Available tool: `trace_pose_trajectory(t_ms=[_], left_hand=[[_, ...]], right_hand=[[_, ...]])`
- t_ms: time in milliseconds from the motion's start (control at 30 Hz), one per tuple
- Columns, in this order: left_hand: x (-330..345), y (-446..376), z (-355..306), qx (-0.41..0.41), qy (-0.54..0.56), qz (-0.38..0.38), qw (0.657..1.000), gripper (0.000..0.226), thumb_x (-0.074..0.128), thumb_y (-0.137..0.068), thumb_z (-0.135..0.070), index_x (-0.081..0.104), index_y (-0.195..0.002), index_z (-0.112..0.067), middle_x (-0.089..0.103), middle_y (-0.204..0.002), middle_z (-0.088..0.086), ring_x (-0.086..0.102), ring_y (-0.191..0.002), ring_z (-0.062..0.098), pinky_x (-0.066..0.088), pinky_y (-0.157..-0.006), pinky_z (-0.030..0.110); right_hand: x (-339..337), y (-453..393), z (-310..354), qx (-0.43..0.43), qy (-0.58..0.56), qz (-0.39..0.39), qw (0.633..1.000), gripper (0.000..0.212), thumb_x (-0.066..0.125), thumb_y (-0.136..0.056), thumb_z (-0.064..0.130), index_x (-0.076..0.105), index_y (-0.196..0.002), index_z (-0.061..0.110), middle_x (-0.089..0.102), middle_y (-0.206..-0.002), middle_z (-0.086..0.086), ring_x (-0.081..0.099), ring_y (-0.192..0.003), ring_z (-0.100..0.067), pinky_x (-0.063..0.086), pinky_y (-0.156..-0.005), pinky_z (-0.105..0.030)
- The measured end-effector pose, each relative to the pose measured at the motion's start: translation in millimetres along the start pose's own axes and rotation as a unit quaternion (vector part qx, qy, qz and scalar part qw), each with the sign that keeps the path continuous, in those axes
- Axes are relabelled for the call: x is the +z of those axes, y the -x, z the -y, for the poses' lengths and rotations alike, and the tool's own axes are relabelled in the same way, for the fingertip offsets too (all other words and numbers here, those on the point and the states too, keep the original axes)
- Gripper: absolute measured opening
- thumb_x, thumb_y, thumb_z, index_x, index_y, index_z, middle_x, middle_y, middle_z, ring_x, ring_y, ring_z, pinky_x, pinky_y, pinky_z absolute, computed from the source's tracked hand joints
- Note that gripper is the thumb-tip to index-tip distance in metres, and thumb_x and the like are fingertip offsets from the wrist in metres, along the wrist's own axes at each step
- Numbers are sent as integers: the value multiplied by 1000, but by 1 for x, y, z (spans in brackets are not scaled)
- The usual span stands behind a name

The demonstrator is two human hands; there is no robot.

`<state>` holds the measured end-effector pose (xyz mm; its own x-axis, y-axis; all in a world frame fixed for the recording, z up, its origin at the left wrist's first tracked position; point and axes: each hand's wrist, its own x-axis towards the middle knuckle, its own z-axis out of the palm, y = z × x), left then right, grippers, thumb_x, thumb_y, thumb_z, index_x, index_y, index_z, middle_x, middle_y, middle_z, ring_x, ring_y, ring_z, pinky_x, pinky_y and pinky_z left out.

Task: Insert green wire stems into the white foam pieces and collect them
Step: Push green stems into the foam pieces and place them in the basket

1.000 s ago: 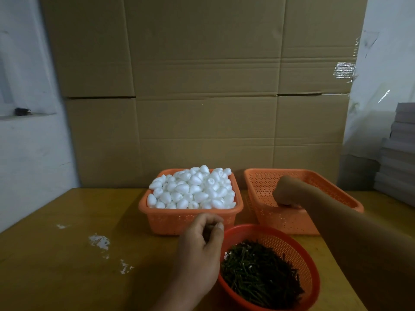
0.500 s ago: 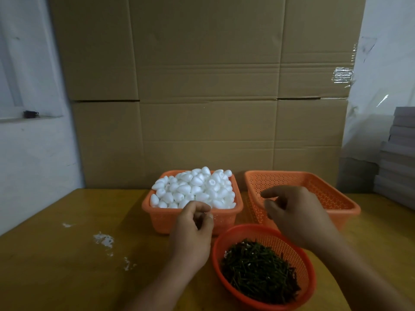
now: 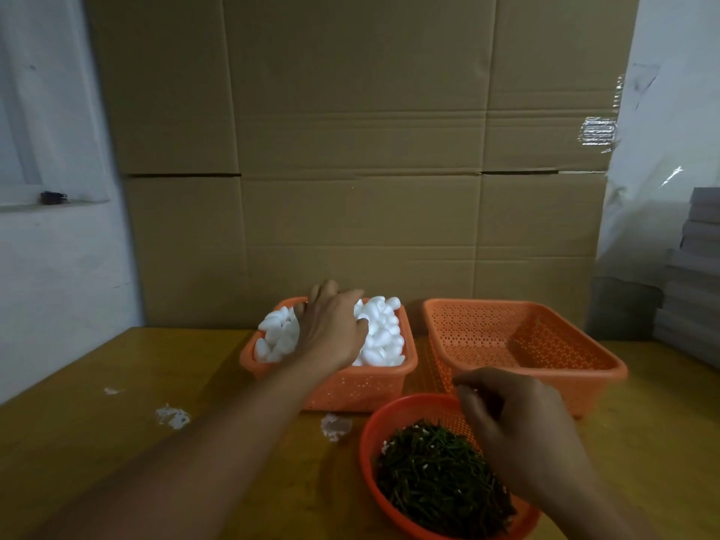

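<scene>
White egg-shaped foam pieces (image 3: 380,337) fill a rectangular orange plastic basket (image 3: 362,387) at centre frame, where the left hand (image 3: 331,329) rests on the heap, fingers spread; whether its grip holds one, I cannot tell. Green wire stems (image 3: 436,473) lie in a round orange basket (image 3: 368,442) lower right, the right hand (image 3: 518,426) above them, fingers curled, contents unclear.

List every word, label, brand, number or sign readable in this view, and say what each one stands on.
None can be read.
Cardboard boxes: plain, no print shows; only a strip of clear tape.
Orange baskets: no labels show.
Stack at the right edge: no writing shows.
Small dark thing on the ledge: too small to tell.
</scene>
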<state>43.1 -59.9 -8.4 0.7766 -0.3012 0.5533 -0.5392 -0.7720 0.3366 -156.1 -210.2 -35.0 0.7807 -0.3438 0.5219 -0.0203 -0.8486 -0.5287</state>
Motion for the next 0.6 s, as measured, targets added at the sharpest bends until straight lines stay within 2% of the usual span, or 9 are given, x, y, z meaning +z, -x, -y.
trace_pose_trajectory(t_ms=[133, 300, 400, 500, 600], left_hand=[[2, -6, 0, -9, -56, 35, 998, 23, 54, -96, -32, 64, -116, -30, 51, -121, 1, 41, -124, 24, 29, -98, 42], [5, -6, 2, -6, -66, 56, 996, 27, 54, -95, -26, 63, -120, -32, 53, -125, 0, 42, -125, 23, 31, -97, 44], [8, -4, 2, -7, -55, 41, 998, 27, 57, -95, -25, 65, -119, -33, 54, -125, -2, 43, -125, 21, 31, -99, 44], [9, 0, 2, -1, -28, 15, 999, 22, 58, -96, -27, 66, -116, -32, 54, -122, -2, 44, -124, 21, 30, -97, 44], [6, 7, 0, 4, 15, -14, 1000, 20, 59, -95, -26, 66, -113, -31, 54, -118, -4, 45, -121, 18, 29, -92, 39]], right_hand=[[1, 0, 0, -2, 3, -5, 1000, 14, 65, -91, 32, 76, -99, 36, 67, -68, 23, 62, -57, -2, 55, -56, -34], [3, 0, -1, 0, 6, -4, 1000, 13, 66, -90, 33, 75, -97, 37, 66, -65, 22, 62, -56, -2, 53, -54, -29], [4, 0, -2, 2, 11, 3, 1000, 13, 66, -90, 33, 75, -98, 38, 67, -69, 24, 62, -58, -1, 52, -55, -28], [4, 1, -3, 4, 21, 5, 1000, 12, 65, -91, 35, 75, -97, 38, 66, -69, 25, 61, -59, 1, 46, -53, -22], [3, 1, -2, 4, 22, 6, 1000, 12, 65, -91, 35, 75, -96, 38, 66, -67, 24, 61, -57, 0, 45, -52, -22]])
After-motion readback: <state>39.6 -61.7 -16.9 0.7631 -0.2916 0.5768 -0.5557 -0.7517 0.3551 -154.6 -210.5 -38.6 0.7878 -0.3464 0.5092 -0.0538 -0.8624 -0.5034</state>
